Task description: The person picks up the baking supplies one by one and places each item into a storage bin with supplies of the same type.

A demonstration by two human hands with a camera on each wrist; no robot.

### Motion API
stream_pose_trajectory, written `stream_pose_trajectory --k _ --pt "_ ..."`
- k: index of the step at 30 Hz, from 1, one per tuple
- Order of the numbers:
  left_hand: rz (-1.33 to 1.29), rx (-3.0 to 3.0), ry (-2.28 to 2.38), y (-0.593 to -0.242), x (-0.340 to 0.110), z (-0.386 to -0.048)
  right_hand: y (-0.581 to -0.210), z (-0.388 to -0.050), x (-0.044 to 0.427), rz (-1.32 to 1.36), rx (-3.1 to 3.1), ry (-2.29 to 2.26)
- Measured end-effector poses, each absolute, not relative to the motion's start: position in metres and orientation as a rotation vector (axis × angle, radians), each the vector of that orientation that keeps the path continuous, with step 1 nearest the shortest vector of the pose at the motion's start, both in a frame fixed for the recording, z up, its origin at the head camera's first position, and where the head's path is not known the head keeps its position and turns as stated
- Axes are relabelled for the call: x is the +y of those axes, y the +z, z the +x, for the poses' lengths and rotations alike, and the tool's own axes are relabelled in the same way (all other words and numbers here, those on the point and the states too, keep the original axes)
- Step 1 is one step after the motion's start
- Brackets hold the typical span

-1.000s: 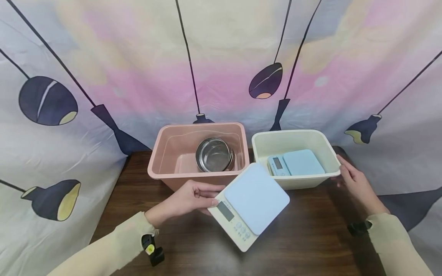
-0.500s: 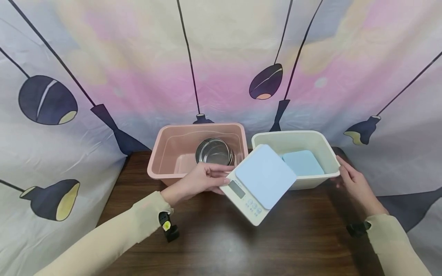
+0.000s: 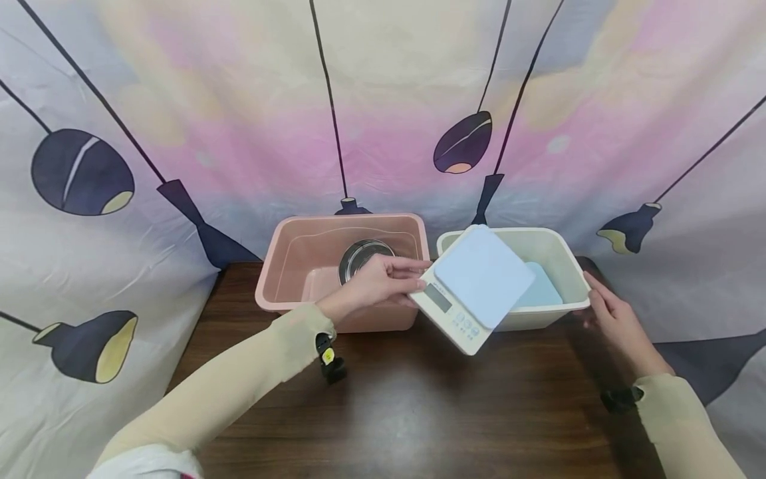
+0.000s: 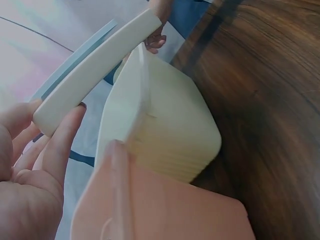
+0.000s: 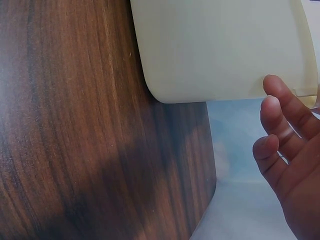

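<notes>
My left hand (image 3: 380, 283) holds a white kitchen scale (image 3: 453, 319) with a pale blue platform by one corner, thumb on one face and fingers on the other. The scale is tilted and raised over the front left part of a white plastic bin (image 3: 571, 266). Inside that bin lies a light blue scale (image 3: 541, 287), partly hidden by the held one. My right hand (image 3: 616, 326) holds the bin's right end at the rim. Three of its fingers (image 5: 270, 145) show loosely bent in the right wrist view; the thumb is out of that frame.
Left of the white bin stands a pink bin (image 3: 293, 266), with round metal containers (image 3: 359, 256) inside, partly covered by my left hand. Both bins stand on a dark wooden table (image 3: 383, 412), against a patterned cloth backdrop (image 3: 383, 120).
My left hand has carried the white scale forward, up and to the right, from in front of the bins to over the white bin. My right hand has stayed at the bin's rim.
</notes>
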State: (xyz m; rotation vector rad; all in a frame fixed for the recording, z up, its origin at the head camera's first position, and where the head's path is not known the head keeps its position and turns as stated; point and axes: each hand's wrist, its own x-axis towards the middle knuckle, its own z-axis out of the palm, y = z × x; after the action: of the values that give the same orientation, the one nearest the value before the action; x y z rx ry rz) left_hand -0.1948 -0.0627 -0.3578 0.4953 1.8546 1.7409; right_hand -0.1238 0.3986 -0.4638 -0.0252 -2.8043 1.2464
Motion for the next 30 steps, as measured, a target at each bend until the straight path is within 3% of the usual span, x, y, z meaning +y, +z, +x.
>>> stream_pose_trajectory --k 30 --pt "0.467 1.969 1.781 -0.343 0.034 -0.257 -0.466 -0.126 0.400 0.019 -2.786 1.230"
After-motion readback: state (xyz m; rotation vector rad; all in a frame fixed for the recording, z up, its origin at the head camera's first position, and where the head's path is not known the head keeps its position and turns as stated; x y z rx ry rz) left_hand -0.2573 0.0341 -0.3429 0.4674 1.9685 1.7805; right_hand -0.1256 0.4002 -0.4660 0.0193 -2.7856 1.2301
